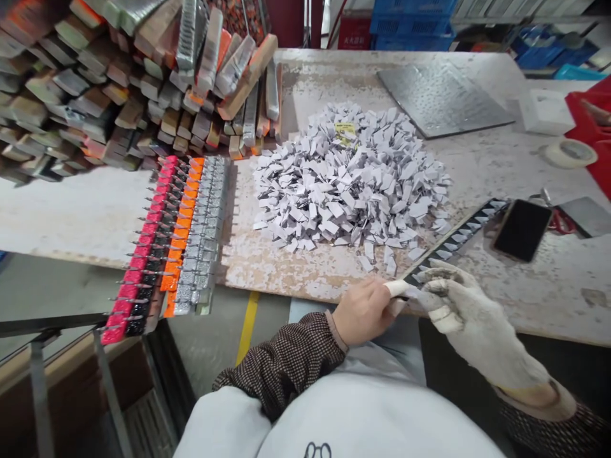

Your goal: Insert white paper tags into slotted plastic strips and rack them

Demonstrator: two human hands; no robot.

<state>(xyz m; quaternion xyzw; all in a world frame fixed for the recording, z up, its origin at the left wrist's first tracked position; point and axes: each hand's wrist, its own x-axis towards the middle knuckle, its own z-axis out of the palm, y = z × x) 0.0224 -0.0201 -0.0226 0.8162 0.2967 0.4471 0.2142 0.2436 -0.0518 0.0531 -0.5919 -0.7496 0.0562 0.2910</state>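
My bare left hand is closed at the table's near edge, its taped fingertip pinching the near end of a long dark strip lined with small white pieces. My right hand, in a white knit glove, curls over the same end of the strip, fingers bent round it. The strip runs away to the right, toward a black phone. A big heap of small white paper tags lies just beyond my hands on the worn table.
Strips in pink, orange and silver lie side by side at the left, overhanging the table edge. A tall stack of wooden strips fills the back left. A grey metal sheet, tape roll and red bin sit at the right.
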